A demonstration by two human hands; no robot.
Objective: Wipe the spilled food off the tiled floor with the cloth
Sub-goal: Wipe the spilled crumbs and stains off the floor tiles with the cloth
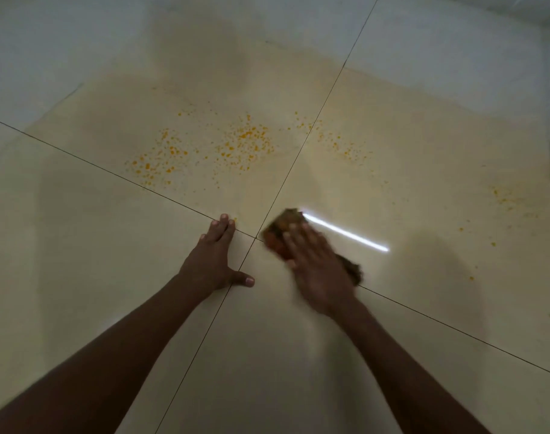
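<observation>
Nearest us, two bare forearms reach forward over the tiled floor point(79, 277). We see the left hand point(215, 258) planted flat on the tile, fingers point(220, 225) straight and together, thumb splayed toward the grout cross. The right hand point(317, 264) presses flat on the cloth point(278, 231), its fingers extended over it, motion-blurred. The brownish, stained cloth lies just right of the grout crossing, its long axis running from far-left to near-right, one end poking out past the fingertips, the other behind the palm. Beyond, orange spilled food point(245, 142) speckles the far tiles, with scattered spots at right.
</observation>
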